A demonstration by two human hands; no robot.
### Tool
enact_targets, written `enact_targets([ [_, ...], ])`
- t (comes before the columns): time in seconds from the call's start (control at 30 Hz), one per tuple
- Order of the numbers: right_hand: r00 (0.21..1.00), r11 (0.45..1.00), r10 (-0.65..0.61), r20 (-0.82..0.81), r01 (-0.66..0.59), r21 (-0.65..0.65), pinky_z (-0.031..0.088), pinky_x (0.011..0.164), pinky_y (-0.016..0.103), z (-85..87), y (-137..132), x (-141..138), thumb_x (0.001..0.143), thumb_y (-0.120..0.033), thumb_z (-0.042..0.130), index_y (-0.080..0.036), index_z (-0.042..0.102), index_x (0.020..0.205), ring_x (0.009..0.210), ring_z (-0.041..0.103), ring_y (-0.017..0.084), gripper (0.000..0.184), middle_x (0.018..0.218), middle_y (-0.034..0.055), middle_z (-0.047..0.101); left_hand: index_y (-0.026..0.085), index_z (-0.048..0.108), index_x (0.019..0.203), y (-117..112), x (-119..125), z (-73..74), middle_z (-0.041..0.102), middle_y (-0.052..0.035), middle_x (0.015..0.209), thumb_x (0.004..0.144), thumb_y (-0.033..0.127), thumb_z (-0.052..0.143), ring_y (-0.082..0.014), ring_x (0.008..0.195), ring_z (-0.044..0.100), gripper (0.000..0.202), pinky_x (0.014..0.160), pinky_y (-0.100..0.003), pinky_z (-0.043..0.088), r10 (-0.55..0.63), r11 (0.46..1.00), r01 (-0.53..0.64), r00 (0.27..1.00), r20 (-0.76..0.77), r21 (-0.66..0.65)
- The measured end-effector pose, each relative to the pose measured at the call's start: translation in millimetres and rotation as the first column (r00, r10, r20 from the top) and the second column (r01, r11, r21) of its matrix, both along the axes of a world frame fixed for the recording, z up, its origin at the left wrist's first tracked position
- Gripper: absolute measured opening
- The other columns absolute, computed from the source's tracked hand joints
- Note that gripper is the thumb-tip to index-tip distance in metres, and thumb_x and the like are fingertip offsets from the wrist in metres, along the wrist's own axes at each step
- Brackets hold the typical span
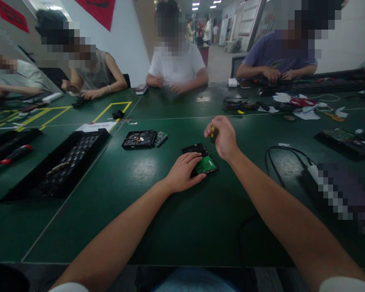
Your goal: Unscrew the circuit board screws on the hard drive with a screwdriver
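My left hand (182,172) lies on a small hard drive (197,151) with a green circuit board (207,164) on the green table, fingers curled over its near edge, holding it down. My right hand (223,137) is closed round a screwdriver with a black and yellow handle (213,134), held upright just above the drive's far right corner. The tool's tip is hidden behind my hand and the drive.
Another opened hard drive (140,138) with a loose green board (161,138) lies to the left. A long black tray (61,164) sits further left beside a red-handled screwdriver (16,154). Black cables (280,152) and a power strip (314,170) lie at right. Several people work across the table.
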State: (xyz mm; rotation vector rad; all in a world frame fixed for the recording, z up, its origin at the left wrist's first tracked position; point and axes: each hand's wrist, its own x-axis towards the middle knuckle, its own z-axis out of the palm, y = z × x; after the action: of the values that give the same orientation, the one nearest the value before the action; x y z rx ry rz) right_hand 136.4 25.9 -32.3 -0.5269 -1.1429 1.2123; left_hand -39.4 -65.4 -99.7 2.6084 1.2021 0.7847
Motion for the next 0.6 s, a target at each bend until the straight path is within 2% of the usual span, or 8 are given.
enact_targets([
  [0.13,0.998,1.0,0.022,0.051,-0.021,-0.01,0.051,0.066,0.029,1.6,-2.5,2.3,0.092,-0.039,0.068,-0.026,0.057,0.084,0.066,0.063,0.014,0.019,0.073,-0.0032,0.065,0.02,0.054,0.146,0.3,0.7,-0.3,0.058,-0.0148,0.152,0.095,0.049,0.07,-0.0329,0.144,0.053,0.061,0.122,-0.056,0.043,0.005,1.0,-0.005,1.0,0.006,-0.003],
  [0.37,0.995,1.0,0.012,0.097,-0.009,-0.024,0.052,0.068,0.028,1.9,-1.6,4.6,0.093,-0.048,0.069,-0.024,0.065,0.082,0.068,0.063,0.013,0.027,0.074,-0.0019,0.064,0.021,0.054,0.146,0.7,1.0,-0.9,0.058,-0.0146,0.152,0.095,0.049,0.069,-0.0335,0.144,0.054,0.06,0.122,-0.057,0.043,0.004,1.0,-0.004,1.0,0.023,-0.012],
  [0.6,0.997,0.999,-0.031,0.072,0.032,-0.01,0.051,0.066,0.027,0.4,-1.3,1.9,0.088,-0.043,0.078,-0.025,0.058,0.085,0.065,0.064,0.013,0.027,0.073,-0.0044,0.064,0.021,0.054,0.146,1.6,0.4,-2.2,0.058,-0.0147,0.152,0.095,0.05,0.069,-0.0336,0.143,0.054,0.061,0.121,-0.057,0.043,0.004,1.0,-0.004,1.0,0.013,-0.006],
])
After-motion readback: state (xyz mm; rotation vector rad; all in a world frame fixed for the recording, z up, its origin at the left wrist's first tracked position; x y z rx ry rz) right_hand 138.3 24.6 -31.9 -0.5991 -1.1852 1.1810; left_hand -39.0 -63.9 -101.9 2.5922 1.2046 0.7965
